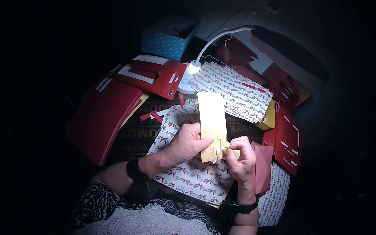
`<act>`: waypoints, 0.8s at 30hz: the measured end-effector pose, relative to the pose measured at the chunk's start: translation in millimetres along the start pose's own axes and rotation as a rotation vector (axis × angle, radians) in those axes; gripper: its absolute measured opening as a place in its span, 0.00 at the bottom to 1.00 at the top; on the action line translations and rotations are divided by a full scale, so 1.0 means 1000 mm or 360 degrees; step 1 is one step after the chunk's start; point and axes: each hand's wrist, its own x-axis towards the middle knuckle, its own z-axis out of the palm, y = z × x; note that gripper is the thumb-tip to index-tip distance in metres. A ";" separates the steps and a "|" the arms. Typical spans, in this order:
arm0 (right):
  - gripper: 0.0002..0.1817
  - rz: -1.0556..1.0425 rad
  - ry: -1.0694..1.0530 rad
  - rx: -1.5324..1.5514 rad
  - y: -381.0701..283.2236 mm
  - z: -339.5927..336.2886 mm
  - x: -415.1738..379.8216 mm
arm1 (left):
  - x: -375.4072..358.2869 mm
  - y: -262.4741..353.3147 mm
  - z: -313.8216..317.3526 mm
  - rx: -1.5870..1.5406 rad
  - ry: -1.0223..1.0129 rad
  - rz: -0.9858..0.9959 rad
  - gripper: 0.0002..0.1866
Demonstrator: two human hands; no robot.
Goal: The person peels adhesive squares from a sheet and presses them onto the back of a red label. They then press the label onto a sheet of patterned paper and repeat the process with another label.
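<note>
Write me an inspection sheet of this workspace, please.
Surface: dark board with printed lettering, mostly covered.
Job's things: thin yellow gridded sheet, held up over white bow-patterned paper.
Clutter: flat red card pieces piled at both sides; loose red strips.
Hands: left hand grips the yellow sheet; right hand pinches at its lower edge.
Cables: thin white cable beside white gooseneck lamp.
Surroundings: blue patterned box behind; darkness beyond.

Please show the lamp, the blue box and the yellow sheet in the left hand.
Lamp (288, 51): head view, its wide head.
Blue box (162, 44): head view, its patterned side.
Yellow sheet (212, 117): head view, its upper half.
</note>
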 end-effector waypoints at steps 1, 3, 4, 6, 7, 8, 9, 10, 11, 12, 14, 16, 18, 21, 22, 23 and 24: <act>0.08 0.0142 0.0083 0.0101 0.002 0.000 -0.002 | 0.000 0.001 0.001 -0.0024 0.0032 0.0033 0.13; 0.07 0.0282 0.0093 0.0266 0.004 0.000 -0.003 | 0.001 0.001 0.001 -0.0051 0.0058 0.0063 0.11; 0.05 0.0423 0.0107 0.0432 0.005 -0.001 -0.005 | 0.002 -0.001 0.001 -0.0020 0.0094 0.0127 0.11; 0.03 0.0644 0.0082 0.0737 0.006 -0.005 -0.005 | 0.003 -0.003 -0.001 0.0011 0.0110 0.0170 0.12; 0.03 0.0757 0.0108 0.0806 0.007 -0.008 -0.004 | 0.003 -0.004 -0.002 0.0045 0.0177 0.0281 0.12; 0.03 0.0868 0.0131 0.0874 0.007 -0.012 -0.003 | 0.004 -0.004 -0.004 0.0076 0.0246 0.0395 0.11; 0.04 0.0850 0.0149 0.0907 0.009 -0.014 -0.002 | 0.001 0.004 -0.004 0.0132 0.0266 0.0387 0.11; 0.04 0.0858 0.0159 0.0896 0.008 -0.016 -0.001 | 0.002 0.005 -0.006 0.0124 0.0255 0.0380 0.11; 0.04 0.0935 0.0110 0.0888 0.008 -0.018 0.000 | 0.003 0.005 -0.008 0.0122 0.0270 0.0425 0.12; 0.04 0.1007 0.0060 0.0878 0.007 -0.021 0.000 | 0.004 0.006 -0.010 0.0119 0.0286 0.0475 0.13; 0.05 0.1081 -0.0013 0.0851 0.010 -0.024 -0.004 | 0.004 0.008 -0.010 0.0089 0.0289 0.0485 0.13; 0.05 0.1320 -0.0091 0.1049 0.008 -0.026 -0.006 | 0.003 0.009 -0.012 0.0072 0.0291 0.0536 0.13; 0.06 0.1367 -0.0116 0.1080 0.004 -0.029 -0.007 | 0.003 0.010 -0.014 0.0054 0.0282 0.0531 0.13; 0.07 0.1476 -0.0160 0.1366 0.000 -0.032 -0.008 | 0.002 0.011 -0.015 0.0040 0.0282 0.0524 0.13; 0.07 0.1479 -0.0156 0.1357 -0.004 -0.032 -0.008 | 0.002 0.012 -0.015 0.0045 0.0285 0.0527 0.13; 0.06 0.1484 -0.0165 0.1431 -0.007 -0.032 -0.007 | 0.002 0.012 -0.015 0.0038 0.0280 0.0526 0.13; 0.06 0.1485 -0.0174 0.1506 -0.009 -0.033 -0.007 | 0.001 0.012 -0.014 0.0036 0.0273 0.0524 0.13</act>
